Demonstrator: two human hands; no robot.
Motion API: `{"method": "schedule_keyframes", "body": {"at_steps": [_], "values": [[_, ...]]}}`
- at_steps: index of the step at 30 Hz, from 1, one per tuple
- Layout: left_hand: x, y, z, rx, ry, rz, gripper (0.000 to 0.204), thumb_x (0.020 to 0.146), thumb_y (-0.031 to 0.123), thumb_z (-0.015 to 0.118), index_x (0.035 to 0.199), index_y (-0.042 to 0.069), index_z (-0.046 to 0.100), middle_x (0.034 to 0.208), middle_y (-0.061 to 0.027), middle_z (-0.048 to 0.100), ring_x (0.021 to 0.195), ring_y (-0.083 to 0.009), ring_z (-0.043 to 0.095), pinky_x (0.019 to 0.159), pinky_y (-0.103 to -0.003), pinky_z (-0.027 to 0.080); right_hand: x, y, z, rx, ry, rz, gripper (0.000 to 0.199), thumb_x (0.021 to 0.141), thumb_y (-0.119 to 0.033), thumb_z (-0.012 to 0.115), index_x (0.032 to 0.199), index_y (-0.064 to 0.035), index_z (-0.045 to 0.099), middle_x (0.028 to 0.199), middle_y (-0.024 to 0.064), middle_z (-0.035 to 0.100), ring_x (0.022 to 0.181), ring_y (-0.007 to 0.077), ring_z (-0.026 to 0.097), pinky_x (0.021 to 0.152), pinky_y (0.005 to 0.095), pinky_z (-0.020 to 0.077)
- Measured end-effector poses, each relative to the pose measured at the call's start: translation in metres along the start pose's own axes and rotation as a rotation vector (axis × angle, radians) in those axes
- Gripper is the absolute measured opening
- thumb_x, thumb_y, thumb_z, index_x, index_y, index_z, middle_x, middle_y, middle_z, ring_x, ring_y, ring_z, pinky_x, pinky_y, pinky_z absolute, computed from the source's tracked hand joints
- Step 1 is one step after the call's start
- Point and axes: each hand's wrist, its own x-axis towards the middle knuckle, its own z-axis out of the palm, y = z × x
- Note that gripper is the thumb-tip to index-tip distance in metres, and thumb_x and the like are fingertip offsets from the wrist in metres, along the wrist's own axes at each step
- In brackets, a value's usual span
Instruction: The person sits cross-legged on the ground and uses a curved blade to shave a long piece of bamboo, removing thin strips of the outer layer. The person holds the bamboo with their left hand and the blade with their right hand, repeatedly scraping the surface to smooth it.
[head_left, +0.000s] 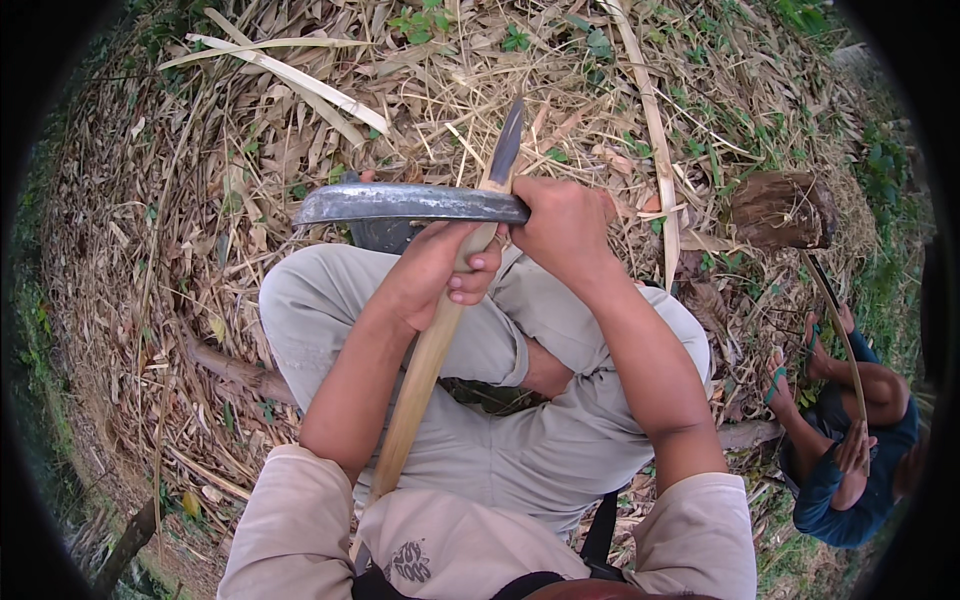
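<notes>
I see a pale split bamboo strip (pixel 425 365) over the lap, left hand (pixel 430 275) wrapped round it. Right hand (pixel 565 225) fisted on a curved grey steel blade (pixel 400 203) crossing the strip. Dry leaf litter (pixel 180 200) around; another person (pixel 850 450) sits right.

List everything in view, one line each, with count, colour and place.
Curved steel machete blade: one, grey, held crosswise above the knees.
Split bamboo stick: one, tan with a dark pointed tip, running from the lap up past the blade.
Cut wooden stump: one, brown, upper right.
Dry leaf and straw litter: pale brown, covering the ground.
Seated co-worker in blue clothes: one, right edge, holding a thin strip.
Khaki trousers: centre.
Left hand: gripping the stick.
Right hand: gripping the machete handle.
</notes>
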Motion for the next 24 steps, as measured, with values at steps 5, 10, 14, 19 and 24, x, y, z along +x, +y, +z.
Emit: {"method": "schedule_keyframes", "body": {"at_steps": [5, 10, 14, 19, 24], "values": [[-0.003, 0.005, 0.004, 0.018, 0.019, -0.022, 0.033, 0.108, 0.033, 0.036, 0.109, 0.005, 0.054, 0.068, 0.0053, 0.037, 0.046, -0.0021, 0.028, 0.04, -0.019, 0.026, 0.008, 0.012, -0.005, -0.079, 0.06, 0.043, 0.017, 0.071, -0.017, 0.076, 0.076, -0.0067, 0.063, 0.069, 0.0131, 0.066, 0.064, 0.0344, 0.068, 0.059, 0.0449, 0.0532], [-0.002, 0.0, 0.001, 0.063, 0.033, 0.019, 0.033, 0.107, 0.038, 0.041, 0.103, 0.008, 0.055, 0.07, 0.0056, 0.039, 0.047, -0.0019, 0.029, 0.042, -0.019, 0.027, 0.0, -0.004, 0.002, 0.015, -0.02, 0.016, 0.017, 0.071, -0.014, 0.074, 0.073, -0.005, 0.06, 0.069, 0.0129, 0.065, 0.064, 0.0342, 0.066, 0.058, 0.0458, 0.0503], [-0.003, 0.001, 0.007, 0.135, 0.11, 0.006, 0.033, 0.105, 0.04, 0.041, 0.103, 0.009, 0.054, 0.073, 0.0054, 0.04, 0.049, -0.0021, 0.031, 0.044, -0.019, 0.028, 0.003, 0.003, 0.004, -0.038, -0.008, 0.035, 0.015, 0.072, -0.013, 0.073, 0.073, -0.0049, 0.06, 0.069, 0.013, 0.065, 0.065, 0.0343, 0.066, 0.059, 0.0458, 0.0507], [0.003, -0.005, 0.005, 0.044, 0.084, -0.009, 0.033, 0.103, 0.041, 0.042, 0.103, 0.01, 0.051, 0.076, 0.0038, 0.042, 0.053, -0.0026, 0.035, 0.045, -0.019, 0.029, 0.005, 0.006, 0.004, -0.035, 0.021, 0.039, 0.014, 0.071, -0.012, 0.073, 0.074, -0.0053, 0.061, 0.07, 0.0128, 0.065, 0.066, 0.0347, 0.067, 0.06, 0.0453, 0.0512], [0.006, -0.013, 0.008, 0.0, 0.113, 0.016, 0.033, 0.101, 0.043, 0.046, 0.097, 0.011, 0.05, 0.076, 0.0039, 0.043, 0.054, -0.0029, 0.037, 0.046, -0.019, 0.029, 0.003, -0.001, 0.002, -0.021, -0.06, 0.054, 0.015, 0.07, -0.013, 0.074, 0.077, -0.0055, 0.062, 0.072, 0.0131, 0.066, 0.066, 0.035, 0.067, 0.06, 0.0453, 0.0513]]}}
